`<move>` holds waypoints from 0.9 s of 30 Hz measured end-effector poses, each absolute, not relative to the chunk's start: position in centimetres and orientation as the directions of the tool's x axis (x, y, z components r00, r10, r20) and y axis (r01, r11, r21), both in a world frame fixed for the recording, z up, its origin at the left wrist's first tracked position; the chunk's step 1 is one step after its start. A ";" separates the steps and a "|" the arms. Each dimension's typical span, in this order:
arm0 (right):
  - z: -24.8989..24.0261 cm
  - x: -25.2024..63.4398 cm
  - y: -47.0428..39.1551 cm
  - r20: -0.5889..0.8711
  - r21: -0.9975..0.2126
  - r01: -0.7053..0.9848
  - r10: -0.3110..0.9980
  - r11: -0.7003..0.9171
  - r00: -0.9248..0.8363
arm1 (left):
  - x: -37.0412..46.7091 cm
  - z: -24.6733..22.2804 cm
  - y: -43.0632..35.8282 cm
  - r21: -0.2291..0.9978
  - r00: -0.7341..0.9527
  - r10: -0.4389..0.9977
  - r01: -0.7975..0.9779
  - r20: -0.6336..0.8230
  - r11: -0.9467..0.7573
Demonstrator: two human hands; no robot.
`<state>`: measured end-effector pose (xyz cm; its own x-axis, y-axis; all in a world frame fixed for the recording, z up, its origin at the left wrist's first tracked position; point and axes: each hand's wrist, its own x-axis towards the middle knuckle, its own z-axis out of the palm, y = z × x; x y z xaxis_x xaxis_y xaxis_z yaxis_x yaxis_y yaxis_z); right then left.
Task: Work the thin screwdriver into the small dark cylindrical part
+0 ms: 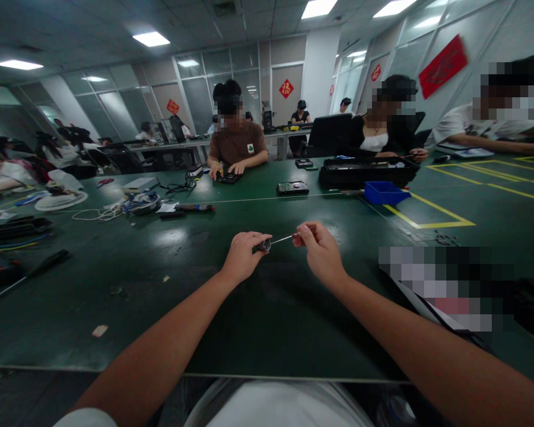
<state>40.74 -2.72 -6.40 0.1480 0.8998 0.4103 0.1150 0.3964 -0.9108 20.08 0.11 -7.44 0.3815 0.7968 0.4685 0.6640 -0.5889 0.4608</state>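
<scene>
My left hand point(244, 255) is closed around a small dark cylindrical part point(265, 244), whose round, metallic-looking end faces right. In my right hand point(318, 249) is a screwdriver point(281, 239), its handle mostly hidden by my fingers. The thin metal shaft points left, and its tip meets or nearly meets the end of the cylindrical part; I cannot tell whether it is inside. Both hands are just above the green table point(267, 320), near its middle.
A pixelated object point(445, 290) lies by my right forearm. Farther back are a blue bin point(385, 193), a long black housing point(369, 173) and a circuit-board device point(292, 188). Cables point(137, 203) and a marker-like tool point(196, 207) lie left. A co-worker point(237, 136) sits opposite.
</scene>
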 end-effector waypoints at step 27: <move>-6.9 40.6 -2.6 0.394 -0.908 0.199 0.912 0.368 0.115 | 20.1 -7.7 0.2 0.516 0.336 0.824 0.655 0.455 -0.552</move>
